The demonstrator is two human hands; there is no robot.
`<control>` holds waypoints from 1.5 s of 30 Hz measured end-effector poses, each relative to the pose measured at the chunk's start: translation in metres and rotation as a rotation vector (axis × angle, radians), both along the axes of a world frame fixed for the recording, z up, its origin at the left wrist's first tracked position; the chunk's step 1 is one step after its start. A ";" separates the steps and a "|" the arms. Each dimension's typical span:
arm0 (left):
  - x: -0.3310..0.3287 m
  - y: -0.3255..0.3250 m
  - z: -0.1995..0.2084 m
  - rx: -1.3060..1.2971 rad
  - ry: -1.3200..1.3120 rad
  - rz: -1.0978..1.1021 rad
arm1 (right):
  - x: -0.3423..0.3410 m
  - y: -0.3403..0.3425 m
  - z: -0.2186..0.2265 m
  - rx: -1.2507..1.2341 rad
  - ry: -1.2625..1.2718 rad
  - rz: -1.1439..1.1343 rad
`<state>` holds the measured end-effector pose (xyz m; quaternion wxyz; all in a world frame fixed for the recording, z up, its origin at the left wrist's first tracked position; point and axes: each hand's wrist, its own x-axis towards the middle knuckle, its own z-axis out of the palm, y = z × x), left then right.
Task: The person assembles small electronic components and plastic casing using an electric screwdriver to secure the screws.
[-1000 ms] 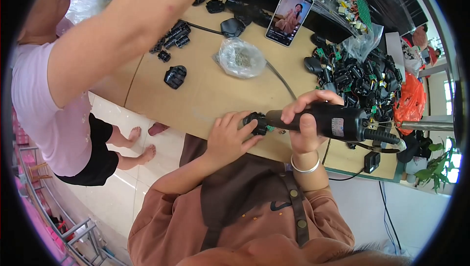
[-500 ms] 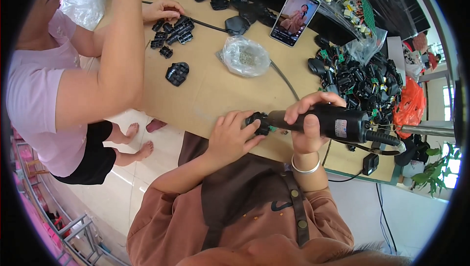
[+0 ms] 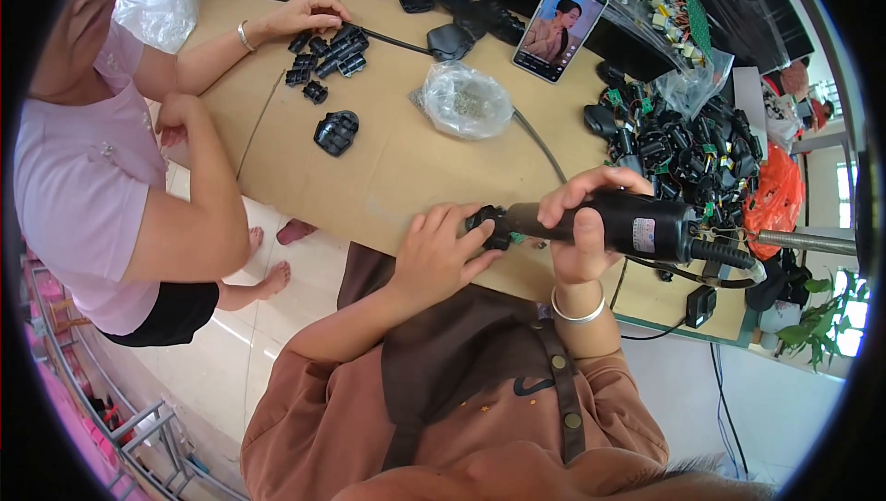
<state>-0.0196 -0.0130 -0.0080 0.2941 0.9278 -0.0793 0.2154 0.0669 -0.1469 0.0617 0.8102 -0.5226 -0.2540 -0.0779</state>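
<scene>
Near the table's front edge, my left hand is closed around a small black plastic housing, its fingers hiding part of it. My right hand grips a black electric screwdriver that lies nearly level, with the thumb and fingers on its barrel. The tool's nose meets the right side of the housing; the bit itself cannot be made out. A clear plastic bag holding small metal pieces sits beyond my hands.
A phone leans at the back. On the right are heaped black parts with wires and green boards, beside an orange bag. A co-worker's hand rests by several black pieces at the left. A cable crosses the table.
The co-worker's raised arm has come down from over the table and is now bent near the body. My hands, the housing and the screwdriver have hardly moved. The phone's picture differs.
</scene>
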 end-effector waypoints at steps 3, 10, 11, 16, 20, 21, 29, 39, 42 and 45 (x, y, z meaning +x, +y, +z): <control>0.001 0.001 0.001 -0.001 -0.007 0.001 | 0.000 0.001 0.001 -0.001 0.000 -0.001; 0.002 0.003 0.003 0.011 0.004 -0.001 | 0.003 0.003 0.001 0.025 -0.015 0.013; -0.001 0.002 0.003 0.020 0.022 0.003 | 0.000 0.001 -0.001 0.019 0.000 0.006; -0.004 0.000 0.003 0.006 0.011 -0.039 | -0.003 -0.004 -0.007 0.022 0.012 -0.009; -0.003 0.001 0.002 0.020 -0.020 -0.021 | -0.002 -0.004 -0.004 0.038 0.004 0.010; -0.003 0.001 0.003 0.019 -0.011 -0.014 | -0.002 -0.004 -0.003 0.045 -0.004 0.015; 0.000 0.002 0.004 0.040 -0.011 -0.005 | -0.003 -0.005 0.000 0.120 0.019 -0.011; -0.009 -0.003 -0.001 0.088 -0.023 0.007 | -0.012 -0.015 0.004 0.226 0.003 -0.024; -0.009 -0.006 -0.005 0.072 0.004 0.003 | -0.013 -0.018 0.002 0.242 -0.006 -0.041; -0.008 -0.006 -0.003 0.074 0.023 0.012 | -0.014 -0.018 0.008 0.260 0.021 -0.014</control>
